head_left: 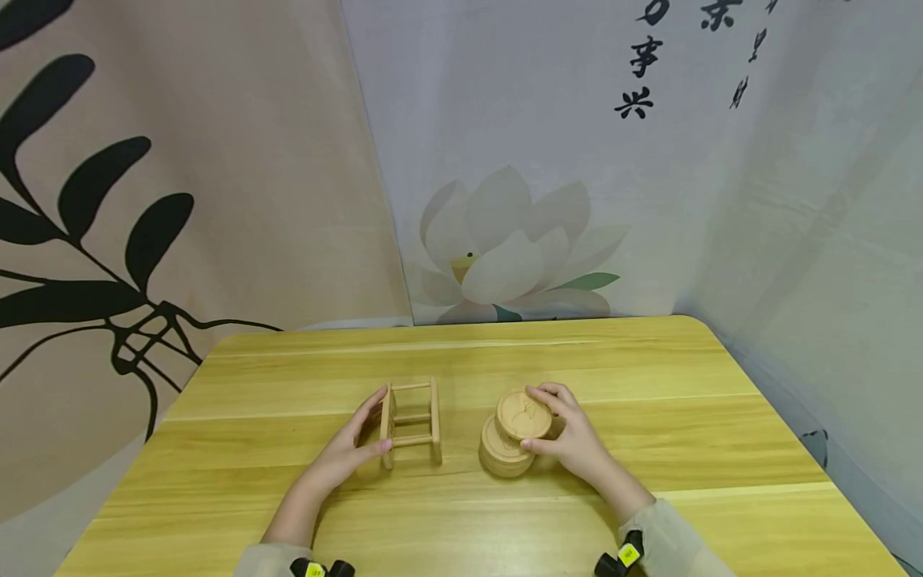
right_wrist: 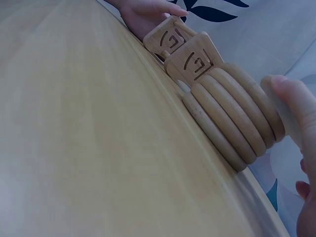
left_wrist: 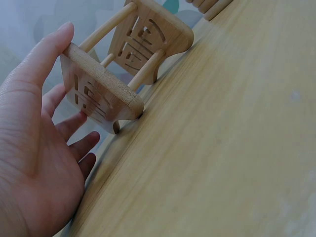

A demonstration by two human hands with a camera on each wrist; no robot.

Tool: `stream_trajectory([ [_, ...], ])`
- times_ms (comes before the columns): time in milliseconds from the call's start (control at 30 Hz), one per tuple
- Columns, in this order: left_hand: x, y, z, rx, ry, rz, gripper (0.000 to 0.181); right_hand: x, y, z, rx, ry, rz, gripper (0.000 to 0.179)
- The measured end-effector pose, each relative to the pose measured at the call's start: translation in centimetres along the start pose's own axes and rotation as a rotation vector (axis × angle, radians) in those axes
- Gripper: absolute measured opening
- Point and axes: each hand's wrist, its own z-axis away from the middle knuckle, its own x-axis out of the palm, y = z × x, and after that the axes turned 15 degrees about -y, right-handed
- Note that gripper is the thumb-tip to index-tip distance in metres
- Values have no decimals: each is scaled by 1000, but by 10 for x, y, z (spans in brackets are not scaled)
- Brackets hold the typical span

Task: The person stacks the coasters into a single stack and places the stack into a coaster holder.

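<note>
My left hand [head_left: 339, 461] grips the near side panel of a small wooden coaster rack [head_left: 435, 425], thumb at one end and fingertips at the other. The rack has two slotted panels joined by dowels, and in the left wrist view the rack [left_wrist: 101, 81] stands on the table with nothing between its panels. To its right is a stack of round wooden coasters [head_left: 503, 458]. My right hand [head_left: 573, 437] pinches the top coaster [head_left: 524, 414] by its edge, thumb and fingers on opposite sides. This coaster has an engraved face and sits off-centre over the stack [right_wrist: 232, 113].
Both hands work over a light wood-grain table [head_left: 461, 521]. Behind the table's far edge hangs a cloth backdrop [head_left: 505, 120] with a printed lotus and dark characters. Dark wrist cameras [head_left: 620, 557] are strapped at both sleeves.
</note>
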Motion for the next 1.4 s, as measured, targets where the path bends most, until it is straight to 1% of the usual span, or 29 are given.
stream_trajectory([
  [33,0,-1,0,-2,0,-1,77,1,5,0,-3,-1,-8,79],
  [167,1,-2,0,-7,-1,5,76,2,6,2,-20,-2,-30,79],
  [400,1,-1,0,-4,-2,-14,77,6,2,6,-22,-15,-27,80],
  [567,0,-1,1,0,4,-8,76,8,0,7,-35,-35,-62,80],
  [700,1,-1,0,2,4,-7,76,8,-1,8,-36,-35,-72,80],
  [1167,-1,0,-1,15,-5,7,76,12,-2,8,-60,-45,-33,77],
  [1400,-1,1,0,12,-5,-4,76,14,0,8,-63,-53,-3,78],
])
